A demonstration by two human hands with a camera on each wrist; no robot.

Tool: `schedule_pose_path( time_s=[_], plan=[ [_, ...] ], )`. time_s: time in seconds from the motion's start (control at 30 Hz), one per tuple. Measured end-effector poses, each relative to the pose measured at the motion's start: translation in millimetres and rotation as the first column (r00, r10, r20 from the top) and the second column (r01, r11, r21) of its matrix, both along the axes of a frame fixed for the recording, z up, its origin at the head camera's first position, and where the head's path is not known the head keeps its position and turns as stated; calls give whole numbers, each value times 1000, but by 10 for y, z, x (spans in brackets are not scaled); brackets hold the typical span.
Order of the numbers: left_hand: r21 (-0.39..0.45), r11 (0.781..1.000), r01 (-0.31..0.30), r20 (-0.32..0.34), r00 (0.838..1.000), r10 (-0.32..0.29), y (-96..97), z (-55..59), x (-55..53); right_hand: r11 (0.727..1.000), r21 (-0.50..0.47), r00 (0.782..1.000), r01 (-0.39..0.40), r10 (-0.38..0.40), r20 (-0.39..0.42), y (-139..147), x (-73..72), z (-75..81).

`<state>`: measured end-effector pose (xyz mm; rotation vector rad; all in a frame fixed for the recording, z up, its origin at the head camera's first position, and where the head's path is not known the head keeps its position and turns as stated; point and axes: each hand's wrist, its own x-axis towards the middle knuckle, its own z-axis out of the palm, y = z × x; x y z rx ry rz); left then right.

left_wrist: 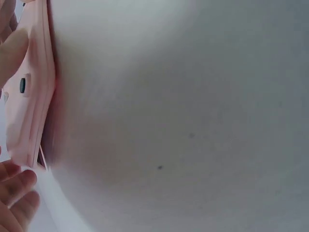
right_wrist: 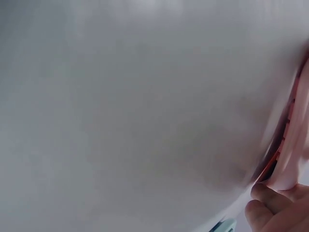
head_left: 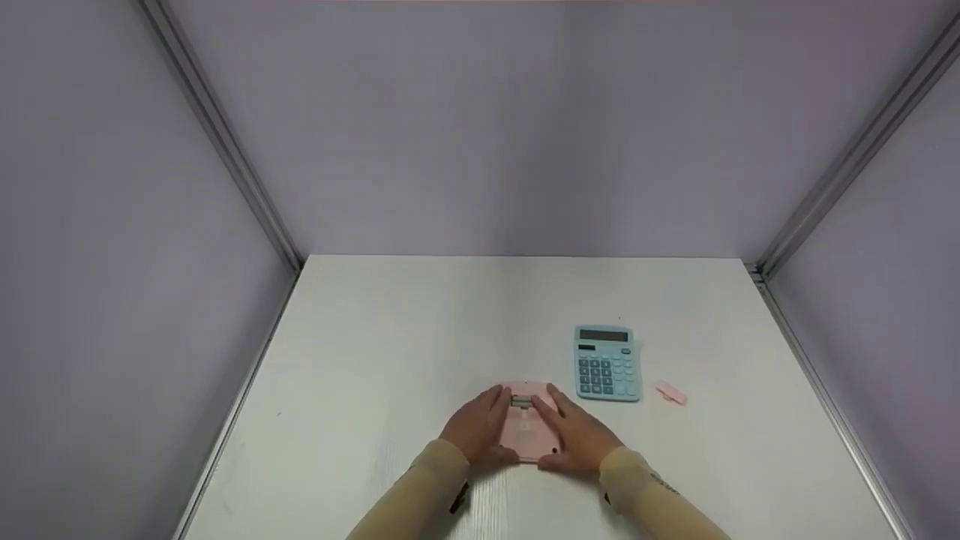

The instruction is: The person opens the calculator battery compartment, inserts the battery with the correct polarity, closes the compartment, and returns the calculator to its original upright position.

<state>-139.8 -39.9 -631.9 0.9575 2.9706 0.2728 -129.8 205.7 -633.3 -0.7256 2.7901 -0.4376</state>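
Observation:
A pink calculator [head_left: 526, 431] lies face down on the white table, its back toward me. Near its top edge the battery compartment is uncovered, with a greyish battery [head_left: 521, 402] inside. My left hand [head_left: 478, 429] holds the calculator's left side, thumb at the near edge and fingers by the far end. On the other side, my right hand [head_left: 585, 436] grips the right edge, and one of its fingers reaches to the battery. The left wrist view shows the casing's side [left_wrist: 36, 92] and a dark round foot. Keys show along the underside in the right wrist view.
A light blue calculator [head_left: 608, 364] lies face up to the right, beyond my right hand. Right of it is a small pink battery cover [head_left: 670, 393]. Grey panels enclose the white table [head_left: 375, 322] at the back and both sides.

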Motion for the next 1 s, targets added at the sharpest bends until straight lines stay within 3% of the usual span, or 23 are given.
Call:
schedule_pose_path(
  time_s=[0.27, 0.63, 1.0],
  plan=[
    [-88, 995, -38, 10, 999, 39, -29, -19, -16, 1000, -28, 999, 7, -9, -43, 77, -29, 43],
    [-143, 987, -75, 22, 997, 79, -7, -51, -10, 997, -65, 973, 48, -61, -223, 491, -139, 199],
    [-147, 985, -91, 33, 995, 97, 9, -77, -22, 975, -104, 935, 198, -219, -279, 1117, -257, 337]
  ],
)
